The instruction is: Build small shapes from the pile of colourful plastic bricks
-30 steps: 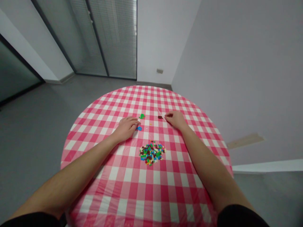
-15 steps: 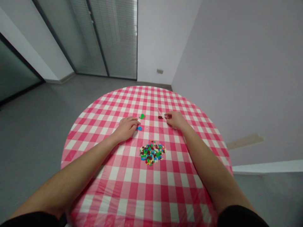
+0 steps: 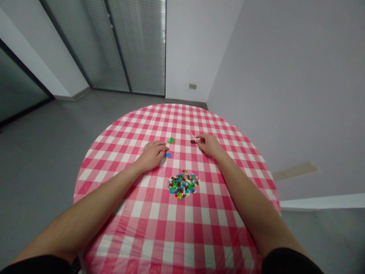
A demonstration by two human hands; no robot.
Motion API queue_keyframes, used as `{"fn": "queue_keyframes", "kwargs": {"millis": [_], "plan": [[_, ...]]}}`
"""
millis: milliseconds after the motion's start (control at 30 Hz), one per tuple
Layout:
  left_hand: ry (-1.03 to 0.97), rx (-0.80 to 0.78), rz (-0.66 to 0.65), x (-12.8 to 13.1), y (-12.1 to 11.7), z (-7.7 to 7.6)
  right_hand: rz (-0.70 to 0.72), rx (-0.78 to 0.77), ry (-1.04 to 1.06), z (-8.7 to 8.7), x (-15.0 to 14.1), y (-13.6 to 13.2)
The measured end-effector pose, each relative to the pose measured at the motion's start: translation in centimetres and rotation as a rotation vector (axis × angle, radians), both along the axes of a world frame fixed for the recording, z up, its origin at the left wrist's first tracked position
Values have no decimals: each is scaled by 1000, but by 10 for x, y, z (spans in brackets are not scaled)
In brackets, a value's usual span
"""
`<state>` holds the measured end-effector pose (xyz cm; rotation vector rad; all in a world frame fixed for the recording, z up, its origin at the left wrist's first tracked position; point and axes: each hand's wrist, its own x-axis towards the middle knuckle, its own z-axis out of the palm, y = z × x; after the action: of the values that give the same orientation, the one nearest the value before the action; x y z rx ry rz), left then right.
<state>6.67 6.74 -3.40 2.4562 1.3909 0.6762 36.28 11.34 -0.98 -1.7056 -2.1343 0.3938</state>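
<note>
My left hand [image 3: 152,153] rests on the round table's red-and-white checked cloth [image 3: 159,224], fingers loosely curled, fingertips beside a small blue piece [image 3: 168,155]. A green piece [image 3: 171,140] lies just beyond it. My right hand [image 3: 207,144] is pinched on a thin pale stick [image 3: 193,136], with its fingertips at a small dark brown piece [image 3: 193,142]. A heap of several tiny mixed-colour pieces [image 3: 182,184] lies between my forearms, nearer to me.
The table stands in a bare room with a grey floor [image 3: 37,152]. A white wall [image 3: 285,87] runs close along the right, and glass partitions with blinds [image 3: 128,45] stand at the back.
My right hand has shifted slightly left toward the brown piece. My left hand and the heap have not moved.
</note>
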Motion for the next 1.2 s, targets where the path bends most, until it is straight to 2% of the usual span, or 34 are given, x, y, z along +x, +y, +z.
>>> {"fn": "queue_keyframes", "kwargs": {"millis": [233,367,433,567,700,833,1200], "plan": [[-6,0,0,0,0,0,11,-64,73,5,-2,-3],[-14,12,-3,-1,0,-2,37,-118,84,21,-3,-7],[-16,20,-12,-1,1,-3,165,-197,37,32,-6,-13],[-53,30,-20,-1,1,-3,528,-459,-55,49,-22,-32],[-129,25,-35,-1,-1,-1,676,-523,-112,51,-46,-51],[-177,12,-23,-1,-2,0,659,-450,-160,49,-59,-60],[-157,-1,-18,-1,-1,-1,592,-364,-259,47,-69,-68]]}}
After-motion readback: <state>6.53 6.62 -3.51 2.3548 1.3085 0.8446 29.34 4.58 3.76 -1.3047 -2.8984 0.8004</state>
